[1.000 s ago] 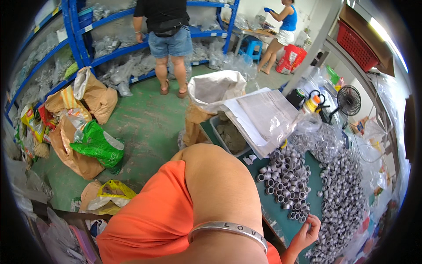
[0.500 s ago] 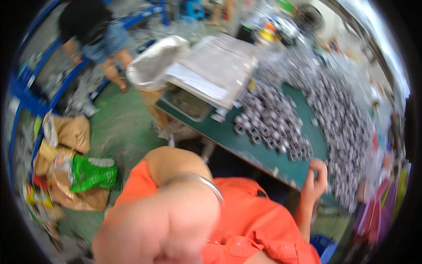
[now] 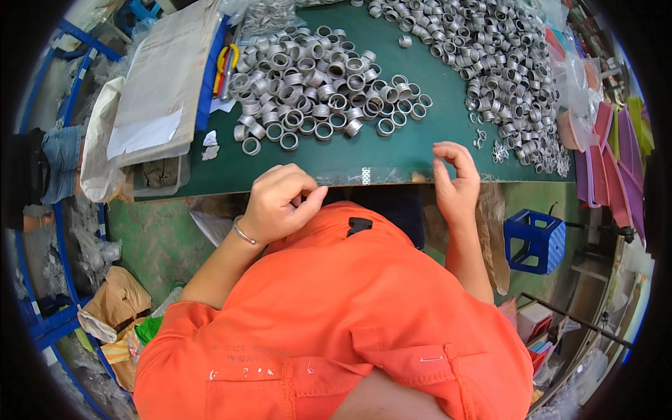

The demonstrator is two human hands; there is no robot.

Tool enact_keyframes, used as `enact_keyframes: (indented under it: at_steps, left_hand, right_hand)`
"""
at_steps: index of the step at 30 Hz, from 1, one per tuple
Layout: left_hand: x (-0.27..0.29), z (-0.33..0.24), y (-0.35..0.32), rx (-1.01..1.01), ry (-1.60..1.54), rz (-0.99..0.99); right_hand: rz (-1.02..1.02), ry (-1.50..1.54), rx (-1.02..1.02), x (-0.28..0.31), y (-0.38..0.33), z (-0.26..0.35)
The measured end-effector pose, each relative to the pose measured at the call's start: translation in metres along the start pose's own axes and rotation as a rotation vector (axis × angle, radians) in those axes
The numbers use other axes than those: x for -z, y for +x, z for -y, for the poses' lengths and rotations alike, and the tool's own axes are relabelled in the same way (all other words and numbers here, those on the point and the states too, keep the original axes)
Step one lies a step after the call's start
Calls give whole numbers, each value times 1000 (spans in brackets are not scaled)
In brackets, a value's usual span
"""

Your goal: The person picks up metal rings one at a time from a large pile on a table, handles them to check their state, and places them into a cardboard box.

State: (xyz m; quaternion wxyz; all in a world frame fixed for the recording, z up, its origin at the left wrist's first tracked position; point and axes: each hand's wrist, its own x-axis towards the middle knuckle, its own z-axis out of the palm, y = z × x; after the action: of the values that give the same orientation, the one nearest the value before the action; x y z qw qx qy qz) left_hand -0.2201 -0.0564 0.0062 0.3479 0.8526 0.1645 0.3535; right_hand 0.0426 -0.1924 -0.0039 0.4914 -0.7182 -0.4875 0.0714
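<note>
**Trainee:** Where do the hands stand relative to the work?

**Instructor:** Both are at the near edge of the green table (image 3: 392,150). The left hand (image 3: 280,203) is curled, fingers drawn together against the thumb, over the orange shirt (image 3: 336,308); whether it pinches anything cannot be told. The right hand (image 3: 456,183) has thumb and forefinger brought close, the other fingers loose; no part shows between them.

**Trainee:** And the parts?

**Instructor:** The metal rings lie in 2 groups. The nearer cluster of rings (image 3: 315,91) sits ahead of the left hand, many standing on end. The larger heap of rings (image 3: 504,77) spreads to the right and reaches toward the right hand. A few small bent wire pieces (image 3: 490,147) lie just beyond that hand.

**Trainee:** How is a pick done well here?

**Instructor:** In my judgement: take 1 ring from the cluster's outer edge, not its middle. Grip across the rim with thumb and forefinger. Keep the wrist low so neighbouring rings do not roll off the table edge.
</note>
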Motion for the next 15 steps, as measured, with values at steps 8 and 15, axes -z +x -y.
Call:
enact_keyframes:
  at_steps: [8,15]
  left_hand:
    - [-38,12,68,43,17,72]
    - [-12,27,173,86,157,114]
  right_hand:
    - [45,-219,73,-49,72,-46]
    - [80,-225,36,-39,135,-66]
